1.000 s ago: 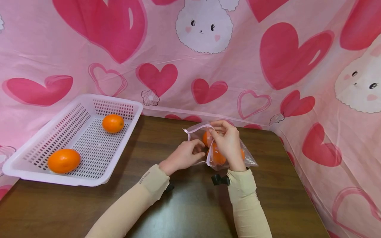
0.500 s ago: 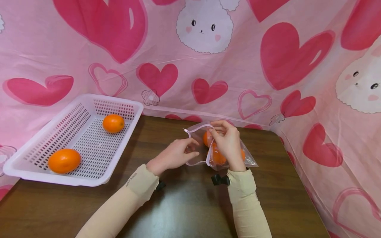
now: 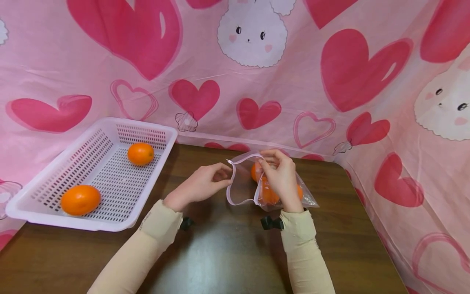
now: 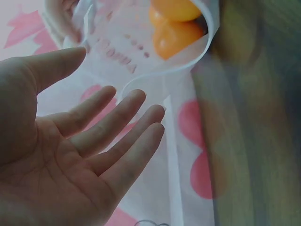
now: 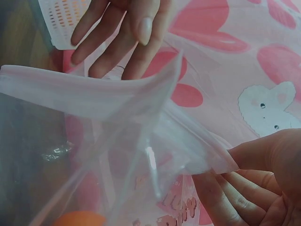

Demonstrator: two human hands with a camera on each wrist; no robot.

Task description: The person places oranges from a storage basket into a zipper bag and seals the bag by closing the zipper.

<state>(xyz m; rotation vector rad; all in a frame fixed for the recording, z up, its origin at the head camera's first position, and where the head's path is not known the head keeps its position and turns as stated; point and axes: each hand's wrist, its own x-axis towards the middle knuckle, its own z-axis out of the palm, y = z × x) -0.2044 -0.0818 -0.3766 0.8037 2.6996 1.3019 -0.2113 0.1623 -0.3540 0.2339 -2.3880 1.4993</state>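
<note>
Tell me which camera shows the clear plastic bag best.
The head view: it takes in nearly the whole bag, though the right hand covers part. The left wrist view shows its opening with oranges inside, cut off at the top. The right wrist view shows its rim close up, cropped.

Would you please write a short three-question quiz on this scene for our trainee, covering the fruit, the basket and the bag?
1. How many orange fruits lie in the white basket?

2. True or false: the left grip is holding one of the orange fruits.

3. What does the right grip pinch?
A) the rim of the white basket
B) the edge of the clear bag
C) an orange fruit

Key:
1. Two, one toward each end.
2. False; the left grip is empty, with its fingers extended in the left wrist view.
3. B.
</note>
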